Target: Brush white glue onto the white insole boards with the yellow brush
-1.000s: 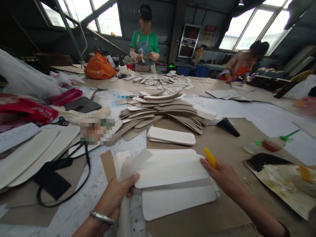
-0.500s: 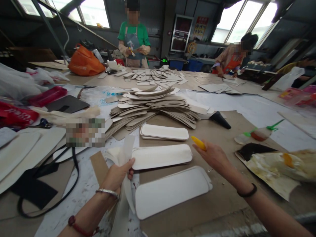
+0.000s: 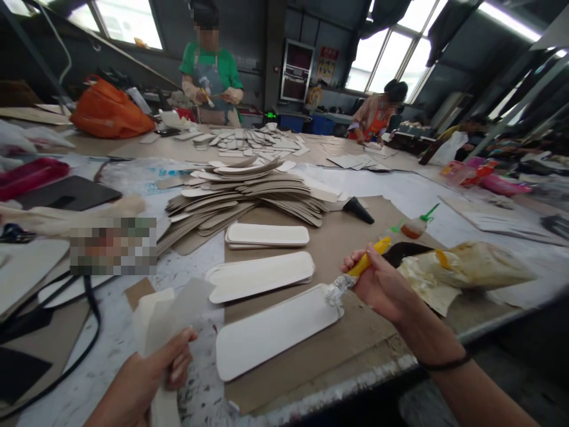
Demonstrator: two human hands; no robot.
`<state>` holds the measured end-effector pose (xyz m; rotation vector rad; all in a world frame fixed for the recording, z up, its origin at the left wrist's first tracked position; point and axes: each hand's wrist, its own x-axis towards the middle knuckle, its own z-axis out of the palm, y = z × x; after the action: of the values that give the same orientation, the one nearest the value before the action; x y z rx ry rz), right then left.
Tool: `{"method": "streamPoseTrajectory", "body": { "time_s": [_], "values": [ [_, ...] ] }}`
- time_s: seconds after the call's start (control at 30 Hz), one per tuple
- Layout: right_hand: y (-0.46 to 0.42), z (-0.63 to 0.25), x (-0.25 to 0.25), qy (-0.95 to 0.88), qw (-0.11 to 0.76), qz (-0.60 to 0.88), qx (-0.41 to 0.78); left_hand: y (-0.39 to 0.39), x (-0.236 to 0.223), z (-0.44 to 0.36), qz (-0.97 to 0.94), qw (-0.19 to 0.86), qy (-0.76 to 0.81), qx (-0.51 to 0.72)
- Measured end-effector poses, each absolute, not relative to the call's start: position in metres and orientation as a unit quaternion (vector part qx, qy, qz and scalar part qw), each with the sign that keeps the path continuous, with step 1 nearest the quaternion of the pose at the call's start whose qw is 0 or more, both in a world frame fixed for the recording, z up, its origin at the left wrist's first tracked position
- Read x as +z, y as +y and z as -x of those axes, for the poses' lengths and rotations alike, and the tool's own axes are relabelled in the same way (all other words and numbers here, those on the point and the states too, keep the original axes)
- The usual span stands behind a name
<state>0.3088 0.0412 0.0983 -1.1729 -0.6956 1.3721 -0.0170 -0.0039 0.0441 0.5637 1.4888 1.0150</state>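
1. Since the earlier frame: right hand (image 3: 382, 284) is lower and nearer, its brush (image 3: 355, 271) swung round so the pale head lies at the nearest stack's right end
2. Far left: black strap (image 3: 92, 308) looped on the table, orange bag (image 3: 109, 112) behind
3. Left hand (image 3: 155, 365): thumb against curled fingers, pinching pale strips (image 3: 189, 305) that fan up and hang below the fist
4. Centre: nearest stack (image 3: 271, 338) of white rounded pieces, slanting on a brown sheet (image 3: 288, 382); middle stack (image 3: 260, 276) and far stack (image 3: 269, 235) behind it, then a fanned pile (image 3: 253, 193)
5. Right of centre: right hand's fingers wrap the yellow handle; whether bristles touch the top piece, cannot tell
6. Further right: green-nozzled bottle (image 3: 413, 228), stained yellowish bag (image 3: 489, 264) beyond the right wrist
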Motion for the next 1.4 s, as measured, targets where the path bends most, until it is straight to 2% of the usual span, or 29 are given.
{"method": "streamPoseTrajectory", "body": {
  "time_s": [0.07, 0.17, 0.3, 0.43, 0.6, 0.8, 1.1, 1.4],
  "values": [
    [0.035, -0.305, 0.096, -0.299, 0.569, 0.497, 0.583, -0.017, 0.039, 0.010, -0.202, 0.623, 0.622, 0.428],
    [0.022, -0.292, 0.092, -0.302, 0.573, 0.507, 0.569, -0.031, 0.026, -0.001, -0.188, 0.622, 0.618, 0.443],
    [0.002, -0.267, 0.078, -0.386, 0.546, 0.558, 0.491, -0.039, 0.009, -0.007, -0.206, 0.621, 0.620, 0.433],
    [-0.018, -0.243, 0.058, -0.562, 0.509, 0.560, 0.334, -0.036, 0.008, -0.005, -0.252, 0.621, 0.631, 0.392],
    [-0.039, -0.211, 0.030, -0.772, 0.466, 0.416, 0.120, -0.025, 0.018, -0.006, -0.285, 0.649, 0.624, 0.329],
    [-0.054, -0.179, 0.010, -0.849, 0.428, 0.304, -0.059, -0.020, 0.014, -0.006, -0.253, 0.681, 0.610, 0.315],
    [-0.056, -0.167, 0.009, -0.872, 0.410, 0.262, -0.055, -0.024, 0.023, -0.005, -0.200, 0.693, 0.623, 0.304],
    [-0.050, -0.200, 0.014, -0.909, 0.338, 0.237, -0.057, -0.025, 0.016, -0.003, -0.230, 0.681, 0.633, 0.289]
  ]
}}
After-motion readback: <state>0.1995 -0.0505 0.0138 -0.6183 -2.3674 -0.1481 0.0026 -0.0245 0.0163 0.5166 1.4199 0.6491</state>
